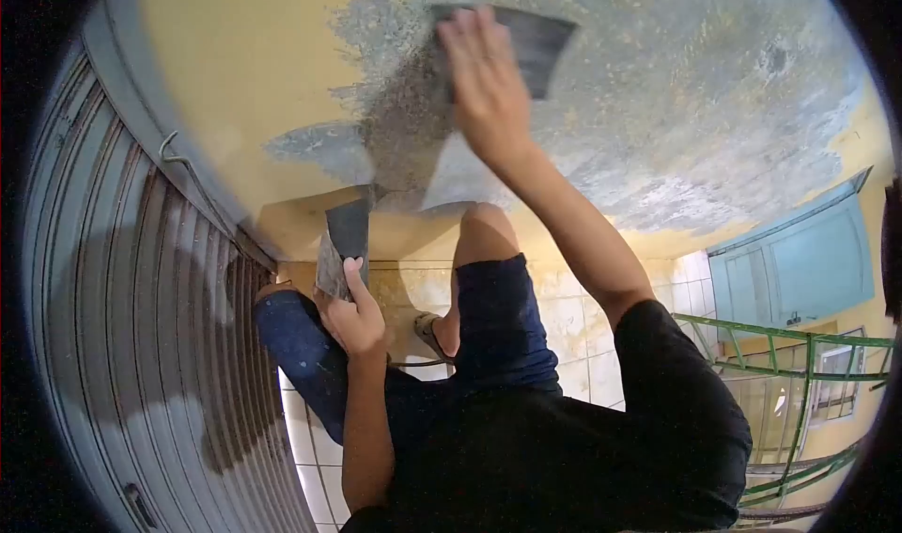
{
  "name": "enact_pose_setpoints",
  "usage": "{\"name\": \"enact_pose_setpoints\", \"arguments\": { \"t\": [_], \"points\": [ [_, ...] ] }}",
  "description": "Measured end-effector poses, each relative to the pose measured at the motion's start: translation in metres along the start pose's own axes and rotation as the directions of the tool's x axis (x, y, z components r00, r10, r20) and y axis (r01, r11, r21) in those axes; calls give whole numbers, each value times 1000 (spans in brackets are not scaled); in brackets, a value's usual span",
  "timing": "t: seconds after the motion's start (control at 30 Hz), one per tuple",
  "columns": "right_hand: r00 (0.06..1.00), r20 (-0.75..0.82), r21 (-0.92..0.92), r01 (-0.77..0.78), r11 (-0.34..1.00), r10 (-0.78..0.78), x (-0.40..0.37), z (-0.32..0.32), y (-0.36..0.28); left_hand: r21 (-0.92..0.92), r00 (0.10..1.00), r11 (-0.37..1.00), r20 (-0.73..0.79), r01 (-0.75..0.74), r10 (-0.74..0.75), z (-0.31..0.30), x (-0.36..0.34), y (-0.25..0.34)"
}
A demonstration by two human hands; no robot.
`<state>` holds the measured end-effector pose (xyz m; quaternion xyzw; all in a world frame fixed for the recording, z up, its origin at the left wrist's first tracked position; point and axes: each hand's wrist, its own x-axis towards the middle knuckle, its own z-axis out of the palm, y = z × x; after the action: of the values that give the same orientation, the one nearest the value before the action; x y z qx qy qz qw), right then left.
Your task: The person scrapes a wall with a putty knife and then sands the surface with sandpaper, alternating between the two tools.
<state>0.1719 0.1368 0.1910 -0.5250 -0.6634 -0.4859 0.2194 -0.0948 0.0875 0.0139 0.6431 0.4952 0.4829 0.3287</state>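
My right hand (490,86) lies with its fingers flat over a dark grey sheet of sandpaper (540,49), pressing it against the upper part of the wall (676,91). The sheet's right side spreads out past my fingers, and the hand is slightly blurred. Lower down, above my left knee, my left hand (355,319) is closed on a folded piece of sandpaper (348,232), thumb on top. One face of that piece is dark, the other a worn lighter grey. The wall is yellow, with a broad rough grey patch where the paint is gone.
A ribbed metal shutter (122,298) runs along the left, with a bent metal hook (174,148) by its frame. Pale floor tiles (568,336) lie below me. At the right stand a green metal frame (806,373) and a light blue door (799,260).
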Motion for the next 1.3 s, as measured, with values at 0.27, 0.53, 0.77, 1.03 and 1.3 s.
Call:
{"name": "enact_pose_setpoints", "arguments": {
  "t": [0.27, 0.53, 0.77, 1.03, 1.3],
  "points": [
    [995, -47, -61, -93, 994, 90, 2, 11, -4, -33, 999, 999, 35, 15, -14, -6, 7, -2],
    [996, 90, 48, -11, 999, 7, -14, -6, 7, 5, 994, 998, 88, -66, 66, 11, -5, 15],
    [984, 20, -32, -178, 984, 179, -20, -12, 9, -20, 992, 999, 123, 37, -34, 15, -5, 2],
    [968, 245, 187, -105, 977, 57, -51, 24, -49, -87, 981, 983, 121, 160, -149, 16, -6, 9],
    [993, 59, 81, -110, 991, 106, 22, 24, -41, -60, 997, 997, 57, -41, 45, 9, -3, -5]
  ]
}}
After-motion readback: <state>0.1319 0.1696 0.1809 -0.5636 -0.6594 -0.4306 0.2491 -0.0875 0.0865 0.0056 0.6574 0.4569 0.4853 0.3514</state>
